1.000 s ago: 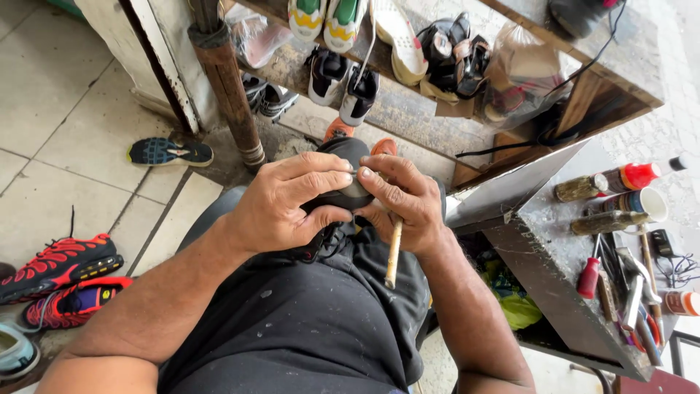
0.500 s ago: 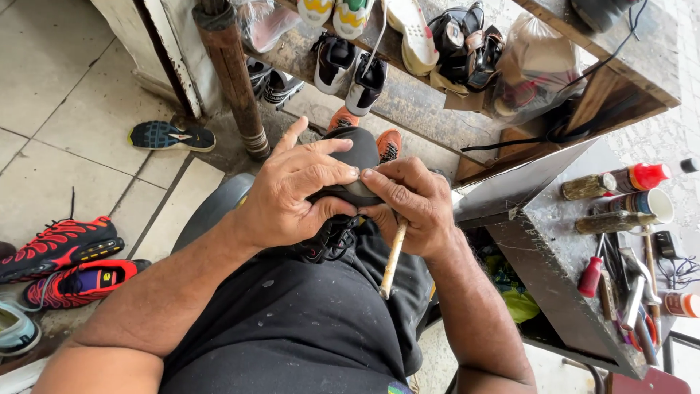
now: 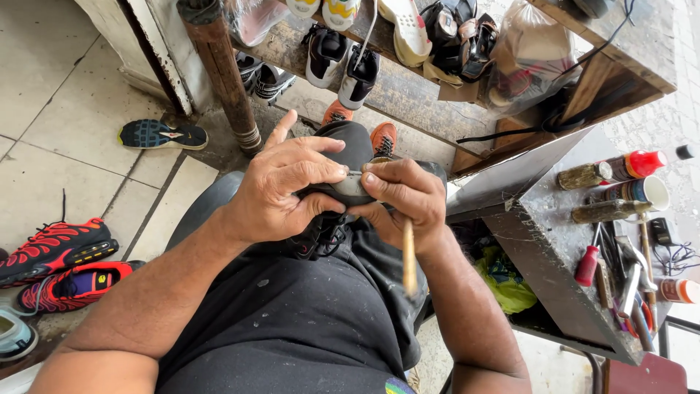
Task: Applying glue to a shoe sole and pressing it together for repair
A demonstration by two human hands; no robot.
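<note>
Left hand [image 3: 281,186]: thumb and index fingertips [image 3: 337,172] pinched together on the edge of a dark shoe [image 3: 343,164], other fingers curled round its near side, index knuckle raised. Right hand [image 3: 405,197]: thumb and forefinger pressed against the same spot, tip to tip with the left; remaining fingers folded round a thin wooden stick [image 3: 409,257], which hangs down from the fist toward the lap. Cannot tell what tip the stick has, it is hidden in the hand. Shoe sits on the person's lap, over the knees, toe pointing away, black laces [image 3: 321,235] dangling under the left palm. Lap covered by a dark apron [image 3: 306,321] with pale specks.

Outward: orange shoe soles [image 3: 384,137] just beyond the held shoe. Low wooden shelf [image 3: 408,91] ahead with several sneakers, a black-and-white pair [image 3: 343,62], and a clear plastic bag [image 3: 529,58]. Rusty metal post [image 3: 222,73] left of the shelf. On the tiled floor [image 3: 58,124] a single dark sneaker [image 3: 162,135], further left a red-and-black sneaker [image 3: 55,248]. Right side: dark worktable [image 3: 543,241] with a red-capped bottle [image 3: 631,165], a white cup [image 3: 645,191], a red-handled tool [image 3: 585,265] and mixed metal tools.
</note>
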